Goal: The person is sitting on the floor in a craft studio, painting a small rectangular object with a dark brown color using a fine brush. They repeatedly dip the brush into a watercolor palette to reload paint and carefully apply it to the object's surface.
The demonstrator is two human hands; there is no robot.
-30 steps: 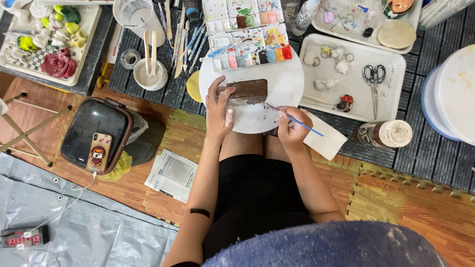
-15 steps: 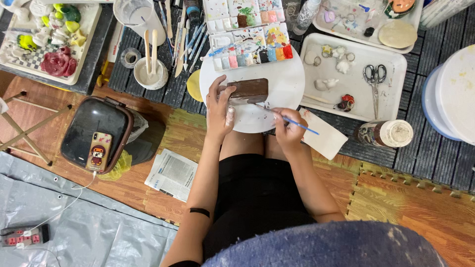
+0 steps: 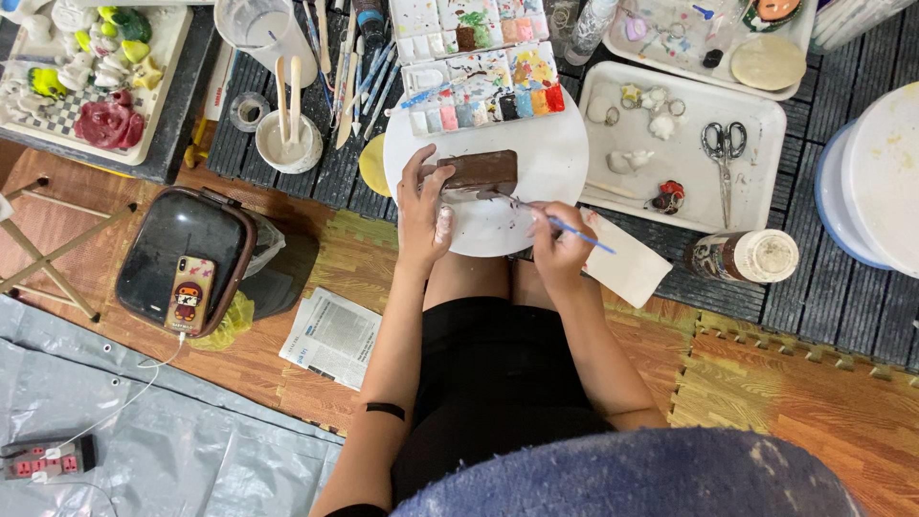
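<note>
Brown block (image 3: 481,169) (left hand (image 3: 421,213) steadies) brushed.

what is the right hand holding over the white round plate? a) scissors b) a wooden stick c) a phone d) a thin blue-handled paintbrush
d: the right hand grips a thin blue-handled paintbrush whose tip reaches the brown rectangular piece, which the left hand steadies on the white round plate; the scissors lie apart in the white tray.
</note>
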